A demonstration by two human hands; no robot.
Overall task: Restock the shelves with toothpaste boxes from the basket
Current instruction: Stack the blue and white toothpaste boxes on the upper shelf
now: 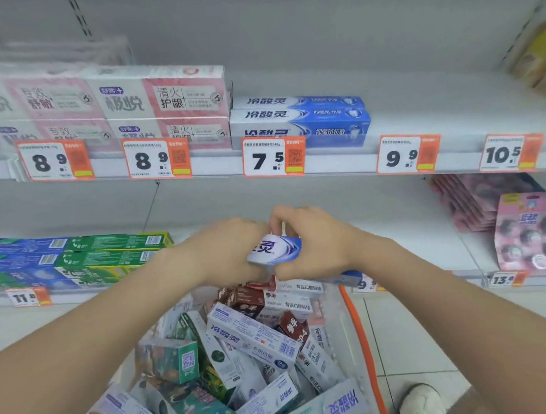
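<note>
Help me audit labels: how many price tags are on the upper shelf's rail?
5: an 8.9 tag at far left, a second 8.9 tag beside it, the 7.5 tag under the blue boxes, then the 9.9 tag and 10.5 tag rightward. More may lie off-frame.

Bright, flat store light everywhere, hardly any shadows, just a soft grey band under the upper shelf (341, 167). Wide lens bows that shelf, worst toward 3 o'clock. Pink boxes (38, 99) at 10 o'clock and yellow packs (543, 54) at 2 o'clock look smeary.
</note>
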